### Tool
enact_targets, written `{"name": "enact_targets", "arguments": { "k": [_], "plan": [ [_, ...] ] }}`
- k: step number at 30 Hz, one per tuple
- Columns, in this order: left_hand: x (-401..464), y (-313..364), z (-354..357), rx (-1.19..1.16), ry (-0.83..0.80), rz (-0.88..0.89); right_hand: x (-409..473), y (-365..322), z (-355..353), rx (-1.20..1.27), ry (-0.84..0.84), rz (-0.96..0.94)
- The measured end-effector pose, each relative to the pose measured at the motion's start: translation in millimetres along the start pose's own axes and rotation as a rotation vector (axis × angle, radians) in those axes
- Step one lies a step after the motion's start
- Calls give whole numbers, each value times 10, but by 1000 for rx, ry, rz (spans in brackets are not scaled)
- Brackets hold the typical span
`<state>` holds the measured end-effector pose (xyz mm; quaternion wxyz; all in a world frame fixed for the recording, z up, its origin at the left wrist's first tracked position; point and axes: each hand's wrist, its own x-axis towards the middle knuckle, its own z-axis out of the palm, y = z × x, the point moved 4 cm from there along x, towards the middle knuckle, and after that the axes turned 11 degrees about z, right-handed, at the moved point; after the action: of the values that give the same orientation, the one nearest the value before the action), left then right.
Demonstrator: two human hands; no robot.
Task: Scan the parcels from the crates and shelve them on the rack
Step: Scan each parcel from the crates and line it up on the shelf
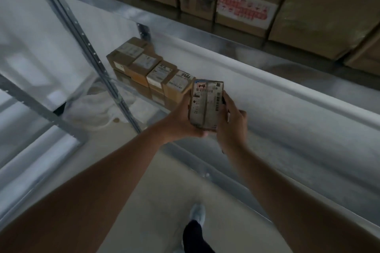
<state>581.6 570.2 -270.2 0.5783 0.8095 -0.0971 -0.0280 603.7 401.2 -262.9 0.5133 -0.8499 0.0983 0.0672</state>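
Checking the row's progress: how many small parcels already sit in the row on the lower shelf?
4, side by side from the rack post rightward: first, second, third, fourth. A fifth parcel is held by both hands at the row's right end. Others may be hidden behind.

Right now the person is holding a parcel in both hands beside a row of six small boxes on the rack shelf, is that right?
Not quite: the head view shows four small boxes in the row, not six. Both the left hand and right hand do hold the parcel beside them at the rack shelf.
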Motion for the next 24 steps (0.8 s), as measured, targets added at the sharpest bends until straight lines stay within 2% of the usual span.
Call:
{"name": "enact_targets", "arguments": {
  "k": [10, 17, 24],
  "plan": [
    [797, -418, -346, 183, -58, -7, 811, 26, 445, -33, 28, 101],
    [1123, -598, -596, 447, -128, 47, 1059, 52, 683, -35, 65, 230],
    [1352, -782, -740, 594, -224, 103, 1146, 46, 865, -85, 152, 308]
  ]
}}
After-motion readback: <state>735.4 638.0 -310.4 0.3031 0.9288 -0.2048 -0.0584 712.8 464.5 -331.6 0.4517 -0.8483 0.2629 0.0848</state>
